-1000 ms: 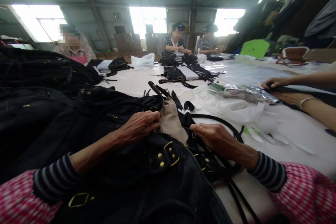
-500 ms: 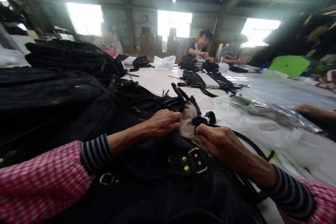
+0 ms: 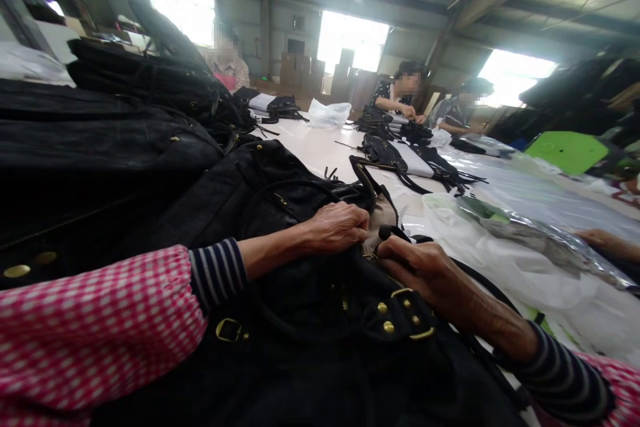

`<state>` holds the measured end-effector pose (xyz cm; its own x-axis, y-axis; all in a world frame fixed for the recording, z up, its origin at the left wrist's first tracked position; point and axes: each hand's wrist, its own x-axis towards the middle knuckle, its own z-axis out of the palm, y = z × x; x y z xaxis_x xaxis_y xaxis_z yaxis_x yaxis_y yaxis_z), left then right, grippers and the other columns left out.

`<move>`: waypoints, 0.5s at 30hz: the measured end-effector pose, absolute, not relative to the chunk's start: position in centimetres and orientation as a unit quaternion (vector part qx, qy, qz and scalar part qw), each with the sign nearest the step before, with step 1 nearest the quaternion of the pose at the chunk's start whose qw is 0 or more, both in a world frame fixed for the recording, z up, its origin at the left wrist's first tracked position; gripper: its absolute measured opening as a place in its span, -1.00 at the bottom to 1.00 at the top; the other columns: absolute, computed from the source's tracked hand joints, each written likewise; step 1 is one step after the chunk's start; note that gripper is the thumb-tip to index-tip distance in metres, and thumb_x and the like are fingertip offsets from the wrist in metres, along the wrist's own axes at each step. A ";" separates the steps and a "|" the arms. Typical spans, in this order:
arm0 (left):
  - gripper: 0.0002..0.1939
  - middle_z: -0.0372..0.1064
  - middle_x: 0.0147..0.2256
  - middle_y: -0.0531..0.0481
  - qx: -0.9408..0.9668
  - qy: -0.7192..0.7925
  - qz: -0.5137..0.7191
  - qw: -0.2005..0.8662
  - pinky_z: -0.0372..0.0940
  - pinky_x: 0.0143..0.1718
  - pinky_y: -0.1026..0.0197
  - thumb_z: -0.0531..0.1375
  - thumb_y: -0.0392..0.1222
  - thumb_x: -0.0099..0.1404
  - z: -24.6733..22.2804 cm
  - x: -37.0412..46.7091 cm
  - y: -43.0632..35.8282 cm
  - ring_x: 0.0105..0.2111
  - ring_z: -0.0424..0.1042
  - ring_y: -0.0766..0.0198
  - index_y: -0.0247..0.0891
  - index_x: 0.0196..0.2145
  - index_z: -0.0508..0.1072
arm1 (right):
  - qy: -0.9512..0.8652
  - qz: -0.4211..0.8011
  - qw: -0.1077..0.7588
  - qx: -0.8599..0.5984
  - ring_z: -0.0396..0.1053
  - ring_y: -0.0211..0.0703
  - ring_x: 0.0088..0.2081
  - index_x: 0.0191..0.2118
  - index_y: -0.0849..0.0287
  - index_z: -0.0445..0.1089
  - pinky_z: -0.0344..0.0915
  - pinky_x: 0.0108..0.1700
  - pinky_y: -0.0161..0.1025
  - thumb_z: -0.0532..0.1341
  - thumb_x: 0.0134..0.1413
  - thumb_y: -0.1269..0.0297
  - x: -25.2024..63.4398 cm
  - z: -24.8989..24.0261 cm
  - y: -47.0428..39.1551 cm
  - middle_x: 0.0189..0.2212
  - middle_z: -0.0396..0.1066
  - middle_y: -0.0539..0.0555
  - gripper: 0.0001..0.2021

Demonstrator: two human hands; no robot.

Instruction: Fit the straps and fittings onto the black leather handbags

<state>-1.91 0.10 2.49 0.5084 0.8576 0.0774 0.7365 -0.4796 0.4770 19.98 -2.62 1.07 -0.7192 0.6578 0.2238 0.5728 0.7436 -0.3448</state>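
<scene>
The left arm [image 3: 275, 250], in a pink-and-white checked cloth sleeve [image 3: 115, 320] with a dark striped cuff [image 3: 219, 273], is stretched in from the lower left. The bare left hand [image 3: 340, 227] is held just right of the middle, back turned up, fingers [image 3: 361, 221] curled tight. The right arm [image 3: 493, 320], dressed the same, is stretched in from the lower right. The bare right hand [image 3: 425, 267] is held close by, its fingers curled too.

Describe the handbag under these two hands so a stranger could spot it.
Start at the white table and find the pink checked sleeves at its near side. The black handbag lies beneath the left hand and right hand. Unlike the black bags farther off, banded in white, it shows beige lining between those hands.
</scene>
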 end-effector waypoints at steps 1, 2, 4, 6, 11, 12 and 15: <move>-0.87 0.38 -0.47 0.05 0.847 0.472 0.153 0.192 0.05 -0.39 0.22 0.14 -0.24 0.26 2.5 -1.9 0.1 -0.39 0.37 0.24 -0.23 -0.37 0.50 | -0.916 0.130 0.173 -0.339 0.33 -0.26 -0.52 -0.29 0.13 0.31 0.15 -0.43 -0.33 0.09 0.31 0.33 20.1 1.0 -2.7 -0.53 0.33 -0.05 -0.88; -0.86 0.39 -0.47 0.05 0.847 0.474 0.152 0.189 0.06 -0.39 0.21 0.14 -0.24 0.27 2.4 -1.9 0.2 -0.38 0.38 0.24 -0.23 -0.37 0.50 | -0.913 0.135 0.176 -0.342 0.33 -0.27 -0.52 -0.28 0.13 0.31 0.16 -0.43 -0.33 0.09 0.31 0.32 20.2 1.0 -2.8 -0.53 0.32 -0.05 -0.89; -0.86 0.40 -0.46 0.04 0.847 0.475 0.152 0.186 0.07 -0.39 0.21 0.14 -0.23 0.26 2.3 -1.9 0.2 -0.38 0.39 0.23 -0.23 -0.36 0.51 | -0.911 0.142 0.180 -0.343 0.34 -0.28 -0.51 -0.28 0.13 0.31 0.17 -0.42 -0.34 0.10 0.32 0.33 20.3 0.9 -2.9 -0.53 0.32 -0.06 -0.89; -0.87 0.41 -0.45 0.04 0.846 0.475 0.157 0.186 0.07 -0.39 0.22 0.14 -0.24 0.26 2.2 -2.0 0.3 -0.36 0.40 0.22 -0.22 -0.36 0.51 | -0.913 0.143 0.179 -0.336 0.34 -0.28 -0.51 -0.27 0.14 0.31 0.16 -0.41 -0.34 0.10 0.32 0.34 20.2 0.9 -2.9 -0.52 0.31 -0.06 -0.90; -0.87 0.41 -0.45 0.05 0.845 0.474 0.162 0.186 0.05 -0.39 0.22 0.14 -0.23 0.26 2.1 -1.9 0.2 -0.38 0.38 0.23 -0.22 -0.38 0.49 | -0.920 0.137 0.175 -0.323 0.29 -0.29 -0.52 -0.30 0.14 0.28 0.12 -0.43 -0.34 0.09 0.31 0.35 19.7 1.0 -2.6 -0.53 0.27 -0.07 -0.88; -0.87 0.41 -0.45 0.05 0.845 0.475 0.160 0.186 0.05 -0.40 0.22 0.14 -0.23 0.26 2.2 -1.9 0.1 -0.38 0.38 0.23 -0.22 -0.38 0.50 | -0.919 0.136 0.174 -0.325 0.29 -0.29 -0.52 -0.30 0.14 0.28 0.12 -0.43 -0.34 0.09 0.31 0.35 19.7 1.0 -2.6 -0.53 0.27 -0.07 -0.88; -0.87 0.42 -0.45 0.04 0.843 0.480 0.154 0.186 0.06 -0.39 0.23 0.15 -0.24 0.26 2.4 -1.8 0.0 -0.39 0.38 0.23 -0.23 -0.37 0.50 | -0.917 0.131 0.172 -0.334 0.29 -0.28 -0.53 -0.31 0.13 0.27 0.11 -0.44 -0.34 0.10 0.30 0.35 19.7 0.9 -2.7 -0.54 0.28 -0.07 -0.89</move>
